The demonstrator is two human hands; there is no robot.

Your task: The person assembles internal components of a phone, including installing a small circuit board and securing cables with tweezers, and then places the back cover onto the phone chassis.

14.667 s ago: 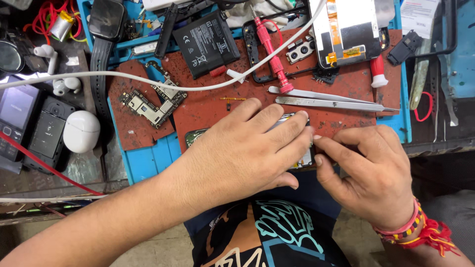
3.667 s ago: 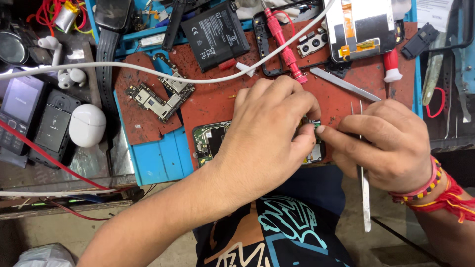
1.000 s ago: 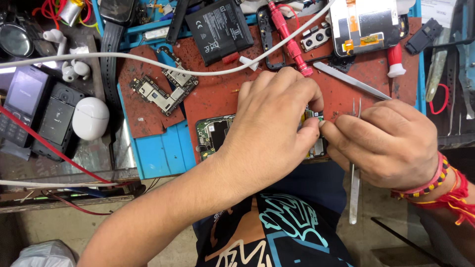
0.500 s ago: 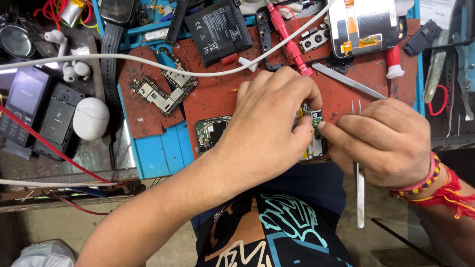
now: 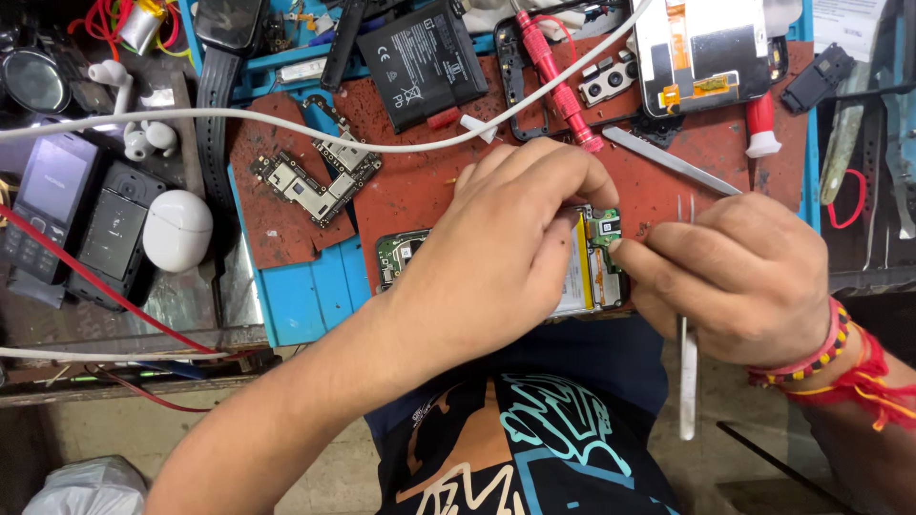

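Note:
An opened phone (image 5: pixel 593 272) with its green board and pale battery exposed lies at the near edge of the red work mat (image 5: pixel 420 186). My left hand (image 5: pixel 501 253) rests flat over most of it and holds it down. My right hand (image 5: pixel 739 277) touches the phone's right end with its fingertip on the small board there. A pair of metal tweezers (image 5: pixel 687 381) is gripped in that hand, its long end pointing toward me.
On the mat lie a loose circuit board (image 5: pixel 315 181), a black battery (image 5: pixel 420 57), a red screwdriver (image 5: pixel 558 81), a flat metal pry tool (image 5: pixel 668 160) and a phone screen panel (image 5: pixel 701 43). A white cable (image 5: pixel 286 129) crosses the bench. Old phones (image 5: pixel 76 219) and a white earbud case (image 5: pixel 176 229) sit left.
My right hand has shifted slightly, its fingertip now pressing on the phone's right end, and the tweezers swung a little. My left hand stays over the phone.

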